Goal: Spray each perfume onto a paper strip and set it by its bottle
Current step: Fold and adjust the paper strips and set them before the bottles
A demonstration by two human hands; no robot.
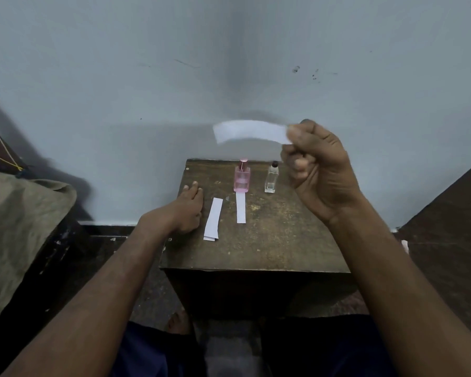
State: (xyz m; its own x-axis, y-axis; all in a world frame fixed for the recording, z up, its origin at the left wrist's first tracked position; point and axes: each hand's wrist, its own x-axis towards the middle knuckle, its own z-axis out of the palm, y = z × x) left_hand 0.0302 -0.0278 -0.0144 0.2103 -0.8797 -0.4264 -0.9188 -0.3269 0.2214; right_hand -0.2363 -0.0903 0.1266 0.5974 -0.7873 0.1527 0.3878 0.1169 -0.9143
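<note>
Wall: pale blue-grey, scuffed, fills the upper half of the view behind everything. Covered bulk at far left, draped in olive cloth. Table: small, dark, worn wooden top, pushed against the wall, its front face in shadow. Left arm reaches in from lower left; left hand lies palm-down on the table's left edge, fingers straight and close together, pointing toward the wall, holding nothing. Right arm rises from lower right; right hand is raised above the table's right rear, fingers curled, thumb and fingertips pinching one end of a white strip. That held strip extends leftward in the air, roughly level, blurred, in front of the wall and above the bottles. Pink bottle: upright near the rear edge, centre, pink cap on. Clear bottle: upright just to the right of the pink one, dark cap on, smaller, apart from it. Second strip: flat on the table, lengthwise toward the viewer, its far end touching or just meeting the pink bottle's base. Spare strips: a small stack lying flat, slightly angled, between the left hand and the second strip; count in stack cannot be told.
</note>
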